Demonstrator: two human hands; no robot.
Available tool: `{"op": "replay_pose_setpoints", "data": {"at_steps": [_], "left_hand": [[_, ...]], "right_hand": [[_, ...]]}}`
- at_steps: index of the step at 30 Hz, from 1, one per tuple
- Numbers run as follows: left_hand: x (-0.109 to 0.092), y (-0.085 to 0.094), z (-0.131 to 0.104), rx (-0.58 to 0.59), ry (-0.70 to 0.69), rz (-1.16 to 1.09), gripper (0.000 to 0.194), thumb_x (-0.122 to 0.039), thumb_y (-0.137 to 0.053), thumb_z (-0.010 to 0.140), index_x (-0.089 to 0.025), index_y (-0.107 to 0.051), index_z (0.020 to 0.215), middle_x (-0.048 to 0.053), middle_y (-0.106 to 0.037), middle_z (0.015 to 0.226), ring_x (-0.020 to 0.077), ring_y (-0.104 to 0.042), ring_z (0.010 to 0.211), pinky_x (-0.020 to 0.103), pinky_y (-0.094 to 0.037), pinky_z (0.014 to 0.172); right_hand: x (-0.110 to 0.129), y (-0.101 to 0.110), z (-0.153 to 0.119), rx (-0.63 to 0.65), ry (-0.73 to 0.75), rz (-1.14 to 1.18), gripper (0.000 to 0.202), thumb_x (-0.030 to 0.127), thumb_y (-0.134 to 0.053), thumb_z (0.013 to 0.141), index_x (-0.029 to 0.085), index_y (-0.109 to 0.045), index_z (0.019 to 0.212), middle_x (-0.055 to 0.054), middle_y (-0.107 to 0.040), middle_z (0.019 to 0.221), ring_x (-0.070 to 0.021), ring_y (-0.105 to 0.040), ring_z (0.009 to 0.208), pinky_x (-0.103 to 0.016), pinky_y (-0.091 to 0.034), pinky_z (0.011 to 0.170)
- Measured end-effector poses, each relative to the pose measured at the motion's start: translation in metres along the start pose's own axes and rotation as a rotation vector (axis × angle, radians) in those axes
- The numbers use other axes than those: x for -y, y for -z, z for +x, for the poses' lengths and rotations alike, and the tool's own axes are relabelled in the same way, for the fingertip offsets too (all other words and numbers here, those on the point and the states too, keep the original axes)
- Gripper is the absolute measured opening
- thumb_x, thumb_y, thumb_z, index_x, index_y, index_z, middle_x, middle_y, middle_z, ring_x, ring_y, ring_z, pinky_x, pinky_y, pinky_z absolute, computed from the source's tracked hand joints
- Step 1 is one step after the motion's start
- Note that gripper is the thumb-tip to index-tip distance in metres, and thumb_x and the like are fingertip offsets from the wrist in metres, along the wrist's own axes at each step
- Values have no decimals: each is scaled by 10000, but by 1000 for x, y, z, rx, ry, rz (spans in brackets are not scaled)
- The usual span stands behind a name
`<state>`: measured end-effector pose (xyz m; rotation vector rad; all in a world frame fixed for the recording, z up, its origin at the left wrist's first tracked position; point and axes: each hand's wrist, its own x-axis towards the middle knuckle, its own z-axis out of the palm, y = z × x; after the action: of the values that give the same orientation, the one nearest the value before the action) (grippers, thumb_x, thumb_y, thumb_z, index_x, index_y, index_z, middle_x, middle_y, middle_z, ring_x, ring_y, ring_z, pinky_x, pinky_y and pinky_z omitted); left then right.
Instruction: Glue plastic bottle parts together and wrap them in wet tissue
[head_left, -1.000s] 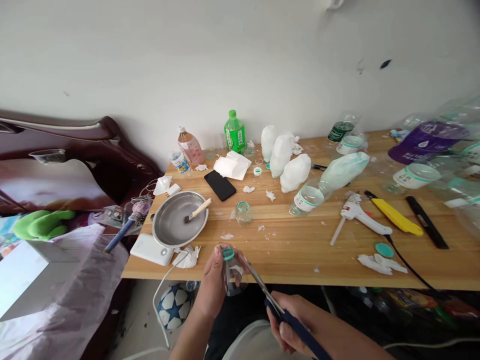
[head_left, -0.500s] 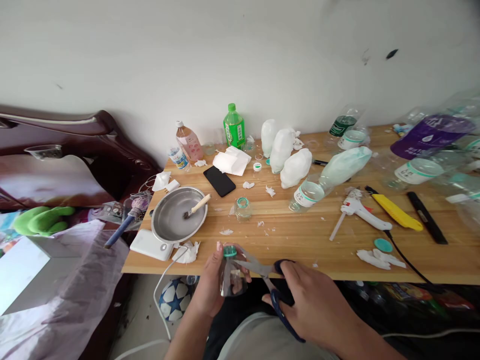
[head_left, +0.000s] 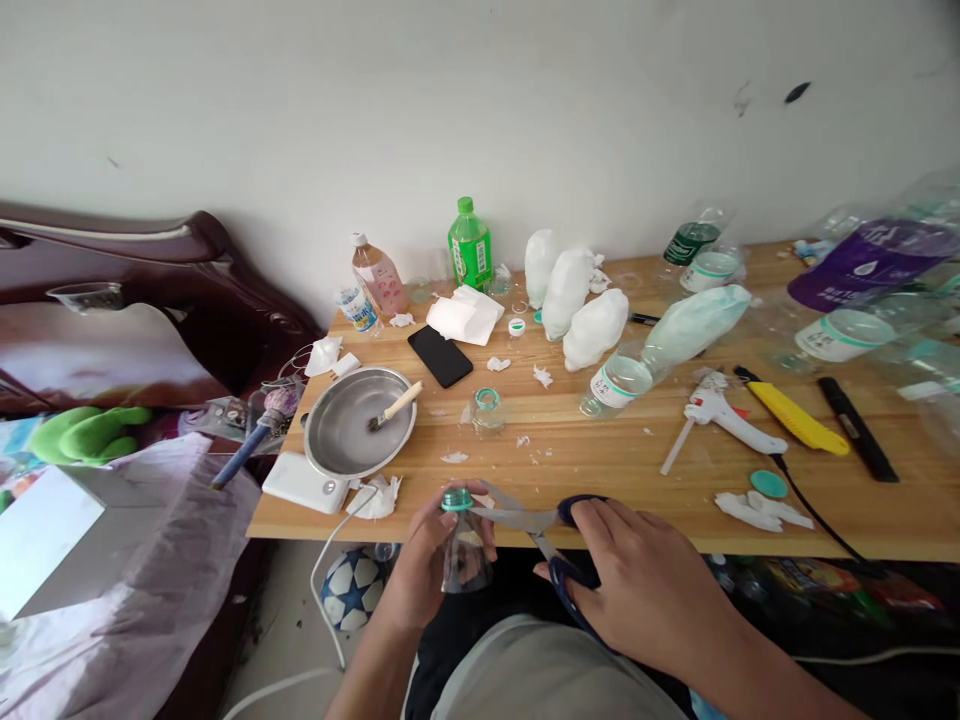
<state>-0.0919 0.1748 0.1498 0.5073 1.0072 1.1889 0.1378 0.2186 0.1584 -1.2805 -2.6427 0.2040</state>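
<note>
Steel bowl (head_left: 337, 430), wood-handled brush (head_left: 403, 401) resting inside — left end of the wooden table (head_left: 600, 465). Left hand (head_left: 421, 568), fingers wrapped around a clear bottle top (head_left: 460, 566), its green-ringed neck up, held at the table's near edge. Scissors (head_left: 529, 521), blades parted, tips near that neck. Right hand (head_left: 637, 568), gripping the scissors' dark blue handles. White glue gun (head_left: 739, 425), then yellow cutter (head_left: 796, 416) — both lying on the table.

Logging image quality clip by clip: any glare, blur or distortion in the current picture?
Head view: soft, even light, deep shadow under the table; faint shine in the pan; purple bottle looks stretched and soft near the right edge; scissors fairly sharp; clear bottle top faint against the dark.
</note>
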Motion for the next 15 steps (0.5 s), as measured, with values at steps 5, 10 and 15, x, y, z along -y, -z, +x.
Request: {"op": "replay_pose_setpoints", "data": {"at_steps": [5,10,15], "left_hand": [[2,0,-3,-27,-65,148,325,-465,-638,863,-177,-638,1015,72,-690,788,153,-577,630,231,-376,519],[1,2,-3,-118,-84,269,346,-481,-626,864,-167,-659,1005,69,-700,784,133,-525,561,251,-390,536],[2,2,-4,-160,-111,335,352,-482,-606,863,-163,-702,978,68,-693,751,150,-526,583,266,-385,563]], "right_hand": [[-1,3,1,0,14,-40,312,468,-643,863,173,-586,946,-85,-691,815,-296,-696,750,-384,-447,635],[-2,6,0,-5,20,-54,294,458,-645,849,182,-582,930,-83,-692,815,-285,-694,748,-376,-447,633],[-2,6,0,4,17,-54,308,468,-658,847,182,-578,927,-76,-678,810,-288,-698,758,-384,-461,637]]}}
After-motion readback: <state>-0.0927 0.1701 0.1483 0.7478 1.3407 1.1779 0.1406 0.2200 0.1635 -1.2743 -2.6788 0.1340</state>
